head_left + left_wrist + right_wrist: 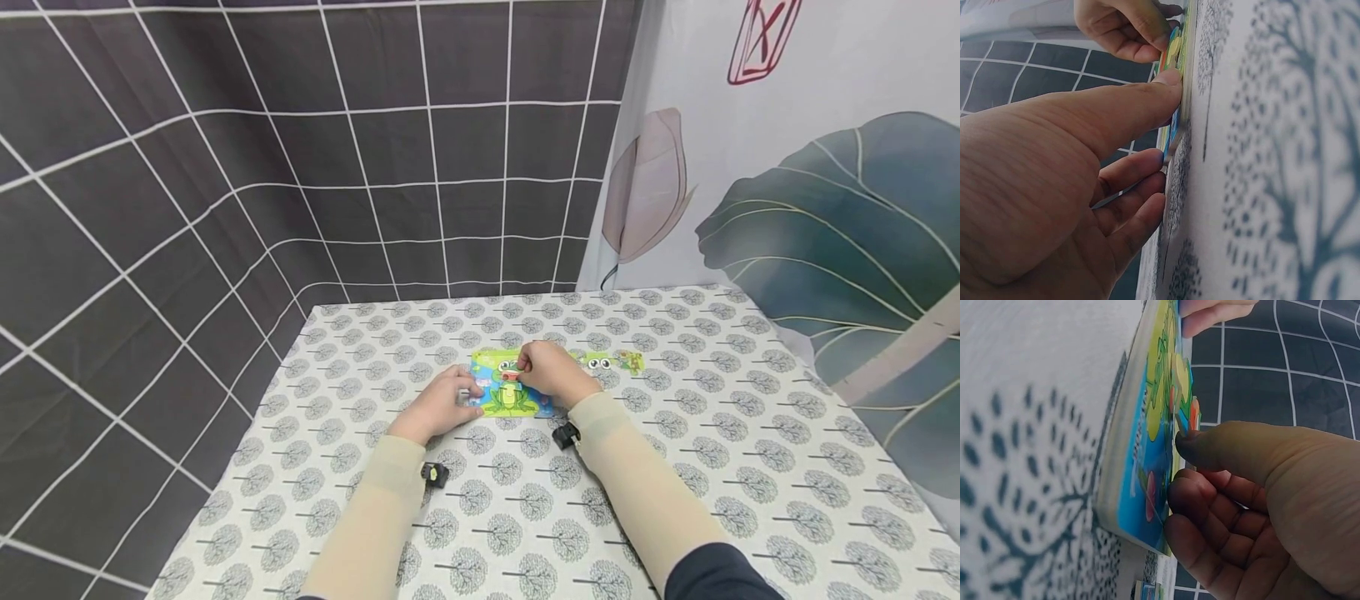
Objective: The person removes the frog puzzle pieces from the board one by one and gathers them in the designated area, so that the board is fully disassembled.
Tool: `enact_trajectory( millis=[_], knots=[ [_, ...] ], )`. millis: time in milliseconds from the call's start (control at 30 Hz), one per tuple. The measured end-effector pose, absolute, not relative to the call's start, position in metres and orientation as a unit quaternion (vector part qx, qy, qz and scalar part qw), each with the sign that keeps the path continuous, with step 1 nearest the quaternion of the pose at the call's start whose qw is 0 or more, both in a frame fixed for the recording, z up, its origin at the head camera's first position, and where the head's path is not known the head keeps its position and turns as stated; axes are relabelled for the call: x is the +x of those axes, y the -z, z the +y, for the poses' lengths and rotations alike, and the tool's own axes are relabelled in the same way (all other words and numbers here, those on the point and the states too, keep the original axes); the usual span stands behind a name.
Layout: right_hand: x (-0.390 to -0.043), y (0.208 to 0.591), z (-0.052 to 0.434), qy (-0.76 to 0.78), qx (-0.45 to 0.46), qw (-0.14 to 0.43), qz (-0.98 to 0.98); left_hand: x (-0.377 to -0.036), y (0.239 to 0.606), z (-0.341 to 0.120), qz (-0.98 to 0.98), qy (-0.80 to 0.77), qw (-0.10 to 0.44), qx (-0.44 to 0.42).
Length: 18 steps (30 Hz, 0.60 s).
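A puzzle board [534,406] with a green frog on a blue background lies flat on the table. My right hand [557,373] is over its upper right part, thumb and forefinger pinching a thin puzzle piece [1183,384] with yellow, blue and red on it. That piece is tilted up from the board's surface. At the board's left side rests my left hand [438,404], its thumb pressing near the lower left corner and its fingertips touching the left edge. In the left wrist view, the left hand's fingers [1138,172] are only slightly bent.
Right of the board lie more puzzle pieces [600,363], one with two frog eyes. A white cloth [517,500] printed with grey trees covers the table. A dark grid curtain [465,217] hangs behind it, and a leaf-printed sheet [810,250] at the right.
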State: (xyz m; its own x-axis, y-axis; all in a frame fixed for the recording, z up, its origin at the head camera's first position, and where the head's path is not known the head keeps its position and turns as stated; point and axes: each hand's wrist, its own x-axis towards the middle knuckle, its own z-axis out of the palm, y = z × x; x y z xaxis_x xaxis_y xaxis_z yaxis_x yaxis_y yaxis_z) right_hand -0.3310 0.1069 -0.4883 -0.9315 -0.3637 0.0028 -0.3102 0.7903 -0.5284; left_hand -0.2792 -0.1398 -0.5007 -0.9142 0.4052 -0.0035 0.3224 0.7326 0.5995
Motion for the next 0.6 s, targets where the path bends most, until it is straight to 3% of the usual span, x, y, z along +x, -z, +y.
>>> enact_trajectory(
  millis=[600],
  knots=[
    [-0.3304, 0.4822, 0.1086, 0.28, -0.18, 0.08, 0.939, -0.2794, 0.5015, -0.14, 0.927, -0.31, 0.061, 0.202]
  ],
)
